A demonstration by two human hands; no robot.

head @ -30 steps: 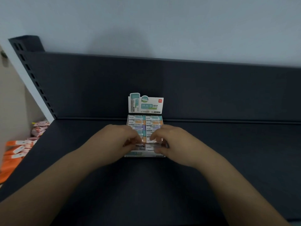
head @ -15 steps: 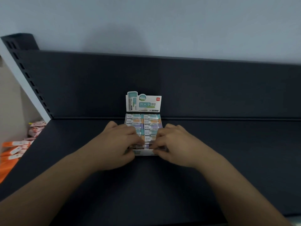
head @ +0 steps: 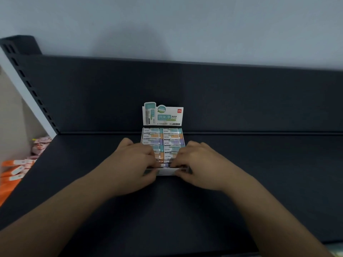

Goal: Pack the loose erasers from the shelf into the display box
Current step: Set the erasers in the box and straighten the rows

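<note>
Up on the dark shelf, the display box sits between the two hands, its long axis running away from the person toward the back panel, its printed header card standing upright at the far end. Both the left hand and the right hand are curled closed around the box's near corners, fingertips resting on the nearest erasers, which lie crosswise in two columns.
</note>
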